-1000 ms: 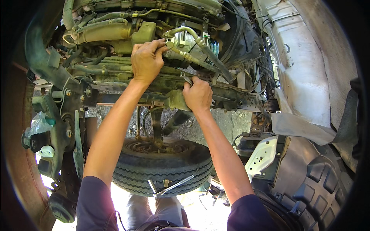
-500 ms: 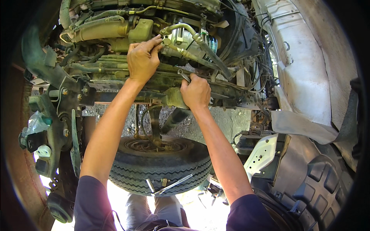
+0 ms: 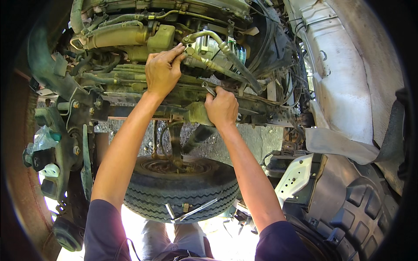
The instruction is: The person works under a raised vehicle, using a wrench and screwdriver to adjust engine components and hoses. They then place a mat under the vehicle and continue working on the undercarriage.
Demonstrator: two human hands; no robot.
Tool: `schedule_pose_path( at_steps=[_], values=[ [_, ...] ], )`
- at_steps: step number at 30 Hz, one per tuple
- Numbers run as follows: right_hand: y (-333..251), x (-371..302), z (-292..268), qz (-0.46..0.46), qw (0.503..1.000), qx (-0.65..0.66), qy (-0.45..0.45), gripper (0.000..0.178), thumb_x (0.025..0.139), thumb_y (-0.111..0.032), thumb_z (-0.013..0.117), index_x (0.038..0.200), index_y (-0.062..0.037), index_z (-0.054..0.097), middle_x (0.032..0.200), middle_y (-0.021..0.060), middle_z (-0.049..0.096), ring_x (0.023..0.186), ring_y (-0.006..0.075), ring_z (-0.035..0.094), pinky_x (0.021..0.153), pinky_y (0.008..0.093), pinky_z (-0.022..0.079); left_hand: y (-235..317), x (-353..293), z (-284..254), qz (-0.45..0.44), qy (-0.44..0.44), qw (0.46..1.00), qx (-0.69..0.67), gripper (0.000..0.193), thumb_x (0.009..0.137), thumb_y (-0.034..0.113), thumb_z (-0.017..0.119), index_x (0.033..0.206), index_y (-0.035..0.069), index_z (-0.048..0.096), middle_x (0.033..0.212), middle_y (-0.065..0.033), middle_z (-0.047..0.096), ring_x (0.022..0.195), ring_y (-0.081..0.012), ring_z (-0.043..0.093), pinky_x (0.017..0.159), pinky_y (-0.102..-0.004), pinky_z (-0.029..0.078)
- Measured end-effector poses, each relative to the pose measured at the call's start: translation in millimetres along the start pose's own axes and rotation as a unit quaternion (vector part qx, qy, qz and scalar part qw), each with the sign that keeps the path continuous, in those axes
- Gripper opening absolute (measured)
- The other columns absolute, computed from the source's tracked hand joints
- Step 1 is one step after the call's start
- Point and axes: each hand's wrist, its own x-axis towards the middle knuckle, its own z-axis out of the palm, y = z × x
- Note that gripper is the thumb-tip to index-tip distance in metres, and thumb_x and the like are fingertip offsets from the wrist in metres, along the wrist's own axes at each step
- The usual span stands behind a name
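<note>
My left hand (image 3: 163,69) reaches up to the end of a silver compressor (image 3: 207,45), its fingertips drawn together at the hose fitting (image 3: 190,51). Whatever those fingers pinch is hidden behind them. From that fitting two metal pipes lead right into a dark hose (image 3: 244,71). Lower and to the right, my right hand (image 3: 223,106) is closed around a wrench (image 3: 209,89). Its ring end sticks out above my fist, apart from the compressor, and the rest of the shaft is mostly covered by my fingers.
Below the engine a large tire (image 3: 183,187) lies flat, with a shiny long-handled tool (image 3: 196,209) on its near side. Frame brackets (image 3: 65,143) stand on the left. Pale body panels (image 3: 344,74) and a ribbed dark cover (image 3: 361,209) line the right.
The wrench's ring end has turned slightly in my right hand. My left hand stays at the fitting, with its fingertips shifted a little. The whole view has drifted slightly.
</note>
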Motion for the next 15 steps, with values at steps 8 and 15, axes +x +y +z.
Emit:
schedule_pose_path(
  at_steps=[8, 15],
  values=[
    [1.1, -0.6, 1.4, 0.007, 1.000, -0.009, -0.010, 0.024, 0.089, -0.023, 0.069, 0.087, 0.0004, 0.071, 0.083, 0.0274, 0.073, 0.081, 0.0482, 0.072, 0.077, 0.0558, 0.058, -2.0, 1.1, 1.5, 0.005, 0.000, 1.000, 0.012, 0.017, 0.090, 0.023, 0.081, 0.101, 0.011, 0.082, 0.105, -0.0057, 0.081, 0.091, -0.0242, 0.075, 0.086, -0.0353, 0.047],
    [0.5, -5.7, -0.1, 0.018, 1.000, 0.018, -0.001, 0.025, 0.087, -0.025, 0.072, 0.085, -0.0002, 0.072, 0.082, 0.0302, 0.070, 0.083, 0.0523, 0.069, 0.078, 0.0585, 0.055, 0.7, -0.6, -6.2, 0.004, -0.004, 1.000, 0.011, 0.012, 0.090, 0.021, 0.080, 0.095, 0.010, 0.081, 0.103, -0.0038, 0.082, 0.089, -0.0240, 0.074, 0.086, -0.0362, 0.047]
  ],
)
